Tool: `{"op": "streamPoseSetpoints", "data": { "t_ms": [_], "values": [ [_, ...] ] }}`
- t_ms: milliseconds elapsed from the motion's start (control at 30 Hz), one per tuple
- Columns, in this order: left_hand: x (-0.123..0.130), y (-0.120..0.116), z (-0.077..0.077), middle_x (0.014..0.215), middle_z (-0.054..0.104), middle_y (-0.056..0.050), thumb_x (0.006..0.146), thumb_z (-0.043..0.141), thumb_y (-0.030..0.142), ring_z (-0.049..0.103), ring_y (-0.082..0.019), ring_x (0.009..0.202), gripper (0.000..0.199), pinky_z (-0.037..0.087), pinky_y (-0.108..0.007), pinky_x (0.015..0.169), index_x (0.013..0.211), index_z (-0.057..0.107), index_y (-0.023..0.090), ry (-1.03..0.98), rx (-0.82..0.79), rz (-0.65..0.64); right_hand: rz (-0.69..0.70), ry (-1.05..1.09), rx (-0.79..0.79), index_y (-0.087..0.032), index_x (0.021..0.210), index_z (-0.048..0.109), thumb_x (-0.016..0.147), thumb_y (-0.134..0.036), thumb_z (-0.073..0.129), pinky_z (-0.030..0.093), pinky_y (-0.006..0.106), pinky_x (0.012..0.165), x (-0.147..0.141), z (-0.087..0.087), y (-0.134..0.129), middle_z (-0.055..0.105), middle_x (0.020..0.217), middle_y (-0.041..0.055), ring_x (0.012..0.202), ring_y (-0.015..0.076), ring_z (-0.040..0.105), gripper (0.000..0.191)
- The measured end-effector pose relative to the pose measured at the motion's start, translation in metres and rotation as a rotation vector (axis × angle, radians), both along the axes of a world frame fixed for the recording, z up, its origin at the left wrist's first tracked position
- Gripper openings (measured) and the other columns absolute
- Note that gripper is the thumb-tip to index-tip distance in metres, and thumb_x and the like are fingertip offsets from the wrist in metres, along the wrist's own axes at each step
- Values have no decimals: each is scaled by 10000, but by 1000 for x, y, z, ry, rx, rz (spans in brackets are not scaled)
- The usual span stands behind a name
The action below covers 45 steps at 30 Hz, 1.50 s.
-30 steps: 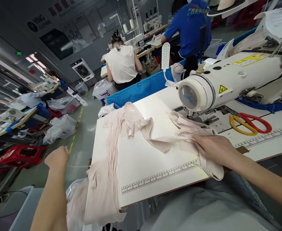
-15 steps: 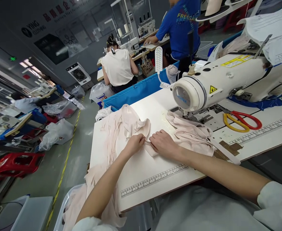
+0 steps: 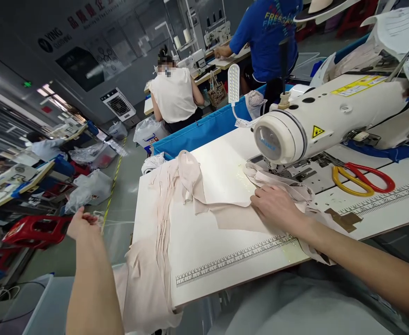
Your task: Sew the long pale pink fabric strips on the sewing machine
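Out past the table's left edge, my left hand is closed, with thin white threads trailing from its fingers toward the table. My right hand grips the pale pink fabric just in front of the sewing machine, its fingers closed on the edge. From there the fabric runs left into a loose loop and a strip pile that hangs over the table's left side. More of it is bunched under the machine head, partly hidden by my right hand.
Red-and-yellow scissors lie right of the machine on the white table, which has a printed ruler along its front. A blue fabric trough borders the back. Two people sit at machines beyond. A red stool stands at left.
My left hand has let go of the fabric and swung far left off the table, with white threads in it. My right hand has moved right, drawing the fabric out flatter.
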<state>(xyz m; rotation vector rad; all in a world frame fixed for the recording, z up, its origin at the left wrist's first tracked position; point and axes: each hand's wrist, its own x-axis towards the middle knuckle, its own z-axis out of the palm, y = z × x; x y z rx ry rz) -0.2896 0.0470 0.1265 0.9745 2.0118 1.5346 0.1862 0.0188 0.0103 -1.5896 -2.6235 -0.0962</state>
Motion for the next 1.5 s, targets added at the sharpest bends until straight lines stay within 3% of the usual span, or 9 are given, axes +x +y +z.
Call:
{"op": "streamPoseSetpoints", "data": {
  "t_ms": [100, 333, 533, 667, 800, 1000, 1133, 1367, 1500],
  "values": [
    [19, -10, -22, 1188, 595, -90, 931, 560, 406, 610, -195, 1006, 370, 541, -405, 848, 1203, 562, 157, 39, -29, -32, 82, 25, 31, -129, 952, 666, 877, -157, 519, 274, 360, 821, -14, 6, -2, 657, 945, 119, 893, 248, 545, 167],
    [140, -17, -88, 829, 678, -43, 770, 676, 476, 588, -144, 634, 422, 519, -318, 640, 1068, 656, 179, 197, -286, -685, 220, 103, -87, -112, 1012, 638, 960, -236, 452, 295, 341, 768, -87, 4, 19, 648, 1033, 145, 935, 244, 558, 230],
    [192, -2, -125, 713, 618, -1, 811, 636, 370, 505, -116, 580, 183, 449, -277, 586, 839, 597, 193, 485, -361, -840, 289, 101, -78, -116, 946, 666, 903, -70, 413, 277, 336, 746, -100, 1, 32, 668, 961, 127, 897, 221, 563, 261],
    [183, 4, -127, 753, 603, 4, 915, 568, 384, 552, -108, 661, 236, 492, -277, 653, 845, 605, 161, 646, -411, -874, 277, 138, -36, -129, 895, 671, 887, -57, 407, 254, 334, 716, -87, 2, 28, 665, 906, 108, 838, 212, 545, 274],
    [148, 9, -117, 1004, 643, -49, 933, 563, 393, 620, -141, 852, 255, 544, -329, 768, 1040, 621, 169, 783, -456, -712, 227, 150, -18, -130, 851, 666, 881, -76, 436, 245, 329, 709, -67, 4, 25, 663, 880, 99, 805, 206, 535, 239],
    [32, 2, -49, 1073, 626, -69, 927, 575, 370, 623, -173, 920, 304, 548, -371, 795, 1125, 589, 140, 825, -441, -174, 118, 85, 13, -137, 809, 663, 878, -95, 484, 264, 323, 752, -15, -2, 13, 655, 818, 92, 777, 204, 541, 196],
    [-4, -18, -22, 970, 621, -44, 920, 580, 385, 607, -154, 840, 260, 527, -332, 735, 1043, 597, 156, 781, -361, -69, 56, 42, 37, -140, 800, 667, 868, -118, 516, 267, 342, 768, 3, -4, 6, 650, 835, 106, 814, 228, 548, 167],
    [123, -3, -104, 705, 544, 16, 852, 600, 460, 479, -117, 540, 370, 438, -279, 539, 1143, 583, 232, 655, -269, -575, 105, 97, 5, -119, 975, 655, 953, -334, 481, 293, 359, 784, -59, 12, 14, 662, 978, 138, 908, 259, 560, 277],
    [192, 27, -135, 846, 595, -12, 855, 617, 391, 528, -113, 624, 443, 484, -291, 640, 1249, 525, 212, 623, -218, -766, 99, 101, -94, -101, 1028, 652, 965, -289, 455, 315, 346, 787, -93, 8, 32, 679, 1016, 152, 939, 256, 600, 280]
  ]
}}
